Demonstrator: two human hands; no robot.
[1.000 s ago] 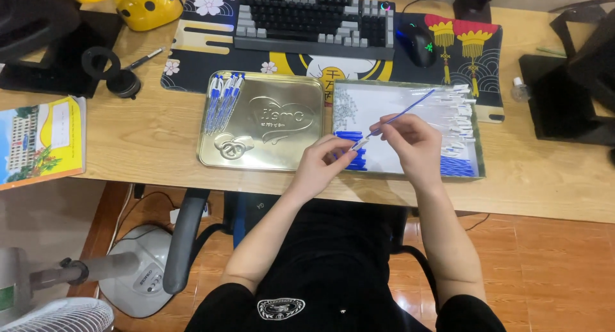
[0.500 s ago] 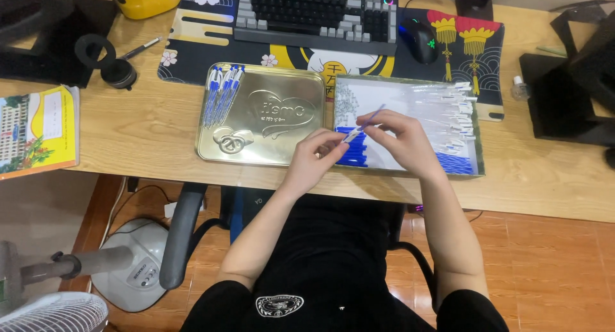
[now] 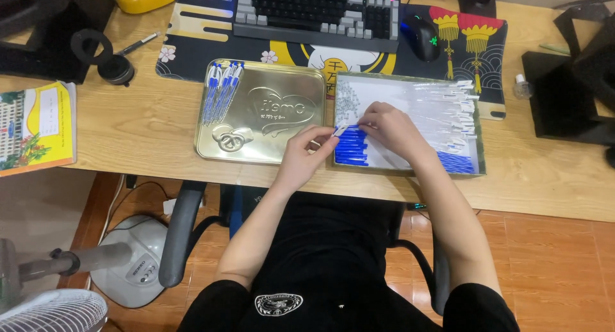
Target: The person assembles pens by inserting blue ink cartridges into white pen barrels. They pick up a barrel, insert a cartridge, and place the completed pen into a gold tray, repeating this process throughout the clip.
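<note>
My left hand (image 3: 306, 154) and my right hand (image 3: 387, 128) meet at the left edge of a shallow tray (image 3: 479, 154). Between their fingertips they pinch a small white pen part (image 3: 341, 129). The tray holds blue pen parts (image 3: 350, 147) in its near left corner and clear pen barrels (image 3: 448, 111) across its right side. Left of the tray lies a gold tin lid (image 3: 262, 114) with several assembled blue pens (image 3: 221, 91) on its left end.
A keyboard (image 3: 317, 11) and a mouse (image 3: 421, 36) sit on a patterned desk mat at the back. A yellow booklet (image 3: 35, 127) lies at the desk's left edge, a dark stand (image 3: 570, 88) at the right. A fan (image 3: 57, 309) stands on the floor.
The long pen that my right hand held up over the tray is gone from view. Both hands have come lower and closer together over the tray's left edge, pinching a small part.
</note>
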